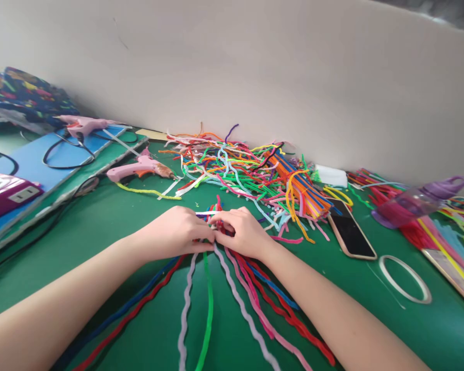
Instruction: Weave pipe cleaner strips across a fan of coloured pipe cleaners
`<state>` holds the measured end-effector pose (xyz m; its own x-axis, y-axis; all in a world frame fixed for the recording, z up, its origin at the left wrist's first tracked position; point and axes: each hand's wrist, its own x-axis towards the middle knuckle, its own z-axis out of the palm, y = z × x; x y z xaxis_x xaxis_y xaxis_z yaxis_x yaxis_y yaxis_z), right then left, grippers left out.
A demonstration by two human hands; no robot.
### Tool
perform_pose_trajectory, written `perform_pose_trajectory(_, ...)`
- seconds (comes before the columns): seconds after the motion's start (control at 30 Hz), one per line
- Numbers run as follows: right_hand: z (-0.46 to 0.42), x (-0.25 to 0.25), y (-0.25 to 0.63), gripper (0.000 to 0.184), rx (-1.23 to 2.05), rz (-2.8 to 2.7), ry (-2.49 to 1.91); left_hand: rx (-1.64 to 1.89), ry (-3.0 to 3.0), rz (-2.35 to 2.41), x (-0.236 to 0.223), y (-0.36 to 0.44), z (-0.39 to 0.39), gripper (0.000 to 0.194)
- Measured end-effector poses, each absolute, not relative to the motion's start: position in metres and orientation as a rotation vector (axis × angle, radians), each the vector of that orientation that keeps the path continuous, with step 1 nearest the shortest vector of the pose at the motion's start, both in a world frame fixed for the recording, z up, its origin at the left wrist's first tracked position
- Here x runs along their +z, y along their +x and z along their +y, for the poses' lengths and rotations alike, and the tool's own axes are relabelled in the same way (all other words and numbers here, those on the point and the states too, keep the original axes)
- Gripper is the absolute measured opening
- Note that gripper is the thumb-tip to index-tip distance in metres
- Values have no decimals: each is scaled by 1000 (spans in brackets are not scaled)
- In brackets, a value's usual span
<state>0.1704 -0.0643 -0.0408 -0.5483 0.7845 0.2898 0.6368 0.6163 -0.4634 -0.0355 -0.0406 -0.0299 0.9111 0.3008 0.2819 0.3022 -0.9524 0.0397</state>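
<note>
My left hand (181, 231) and my right hand (239, 229) meet at the middle of the table, fingers pinched around a woven bundle of pipe cleaners (218, 206). From under my hands, long loose ends fan out toward me: a green pipe cleaner (208, 309), wavy lilac ones (237, 288), and red, blue and pink ones to either side. A white strand (206, 213) crosses the bundle beside my left fingers. My fingers hide most of the woven part, and which strand each hand pinches is hard to see.
Behind my hands lies a heap of colourful pipe cleaners (232, 170) with a tied orange and blue bundle (297, 180). Glue guns (139, 167) with cords are at left, near a purple box (10, 196). To the right are a phone (351, 232), tape ring (405, 279) and purple bottle (413, 203).
</note>
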Motion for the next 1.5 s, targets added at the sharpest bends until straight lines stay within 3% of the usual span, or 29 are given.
perform_pose_trajectory(0.7, -61, -46, 172, 13, 443, -2348, -1134, -518, -3080, -526, -32, -37, -39, 24)
perform_pose_trajectory(0.97, -62, -43, 172, 20, 480, -2374, -1089, -548, -3044, -406, -28, -32, -47, 15)
perform_pose_trajectory(1.5, -62, -42, 172, 17, 496, -2362, -1118, -408, -3030, -339, -23, -22, -60, 20)
